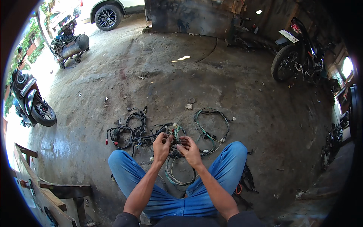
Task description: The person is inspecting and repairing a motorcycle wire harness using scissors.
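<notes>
Both your left hand (pixel 162 146) and right hand (pixel 190 151) pinch the wiring harness (pixel 177 131), close together between your knees (pixel 236 150).

2 knees (pixel 237 152) block sideways; floor (pixel 170 83) beyond wiring (pixel 138 141) gives passage.

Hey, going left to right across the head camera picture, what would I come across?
First motorcycle, tank on wheels, black wiring tangle, left hand, right hand, loop of greenish wires, second motorcycle.
</notes>
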### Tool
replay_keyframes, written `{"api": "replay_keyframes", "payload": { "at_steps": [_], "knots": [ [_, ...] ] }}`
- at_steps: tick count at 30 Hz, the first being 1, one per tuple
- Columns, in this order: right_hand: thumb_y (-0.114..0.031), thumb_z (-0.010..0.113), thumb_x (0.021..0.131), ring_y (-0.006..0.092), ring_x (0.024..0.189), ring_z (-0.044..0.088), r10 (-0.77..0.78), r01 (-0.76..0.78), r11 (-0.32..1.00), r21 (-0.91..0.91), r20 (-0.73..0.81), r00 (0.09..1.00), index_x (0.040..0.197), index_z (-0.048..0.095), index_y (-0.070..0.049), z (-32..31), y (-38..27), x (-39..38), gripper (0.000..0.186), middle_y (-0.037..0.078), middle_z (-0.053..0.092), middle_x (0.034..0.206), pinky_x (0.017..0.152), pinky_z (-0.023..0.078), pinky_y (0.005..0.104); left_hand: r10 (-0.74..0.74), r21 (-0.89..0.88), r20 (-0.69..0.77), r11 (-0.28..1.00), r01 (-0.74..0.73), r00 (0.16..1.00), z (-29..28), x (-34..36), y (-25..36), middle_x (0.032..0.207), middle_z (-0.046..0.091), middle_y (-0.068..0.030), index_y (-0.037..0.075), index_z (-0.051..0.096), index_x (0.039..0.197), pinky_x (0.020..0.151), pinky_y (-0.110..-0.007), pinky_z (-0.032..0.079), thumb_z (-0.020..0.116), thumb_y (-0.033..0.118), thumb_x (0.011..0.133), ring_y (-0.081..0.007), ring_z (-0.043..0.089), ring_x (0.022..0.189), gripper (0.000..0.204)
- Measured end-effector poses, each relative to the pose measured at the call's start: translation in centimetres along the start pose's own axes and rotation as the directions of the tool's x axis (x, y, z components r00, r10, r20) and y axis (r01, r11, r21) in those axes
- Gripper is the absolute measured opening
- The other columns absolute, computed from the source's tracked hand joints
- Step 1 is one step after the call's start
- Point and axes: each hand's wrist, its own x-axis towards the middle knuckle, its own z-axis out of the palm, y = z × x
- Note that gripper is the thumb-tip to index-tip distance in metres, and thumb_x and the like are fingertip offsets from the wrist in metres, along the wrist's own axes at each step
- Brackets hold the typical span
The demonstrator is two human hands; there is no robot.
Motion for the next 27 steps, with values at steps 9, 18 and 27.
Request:
{"api": "replay_keyframes", "payload": {
  "at_steps": [9, 18, 27],
  "knots": [
    [-0.014, 0.066, 0.096, 0.0046, 0.075, 0.055, 0.026, -0.041, 0.979, -0.201, -0.079, 0.997, 0.107, 0.067, 0.003, 2.8, -1.5, -1.0, 0.02, 0.001, 0.064, 0.084, 0.067, 0.046, 0.0225, 0.198, 0.201, -0.236, 0.968, -0.151, 0.951, -0.9, 1.8, -2.9, 0.079, 0.06, -0.0065, -0.004, 0.058, 0.085, 0.061, -0.029, 0.046, 0.068, 0.017, 0.096, -0.0118, 0.057, 0.068, 0.025],
    [-0.014, 0.065, 0.096, 0.0022, 0.065, 0.048, -0.021, 0.015, 0.999, -0.038, -0.144, 0.989, 0.105, 0.067, 0.0, 2.5, -0.8, -0.7, 0.017, -0.004, 0.059, 0.078, 0.055, 0.039, 0.021, 0.143, 0.169, -0.161, 0.979, -0.115, 0.977, 0.4, 2.8, -3.0, 0.076, 0.057, -0.0053, -0.003, 0.056, 0.087, 0.059, -0.03, 0.044, 0.067, 0.018, 0.096, -0.0117, 0.053, 0.069, 0.025],
    [-0.012, 0.064, 0.097, 0.0015, 0.058, 0.044, 0.038, -0.032, 0.998, 0.059, -0.12, 0.992, 0.106, 0.064, -0.001, 2.5, 1.3, -0.3, 0.014, -0.004, 0.055, 0.074, 0.049, 0.035, 0.0195, 0.12, 0.32, -0.036, 0.942, -0.102, 0.992, -1.5, 3.6, -4.6, 0.073, 0.059, -0.0088, -0.004, 0.062, 0.092, 0.071, -0.034, 0.05, 0.068, 0.017, 0.094, -0.0156, 0.06, 0.077, 0.021]
  ]
}}
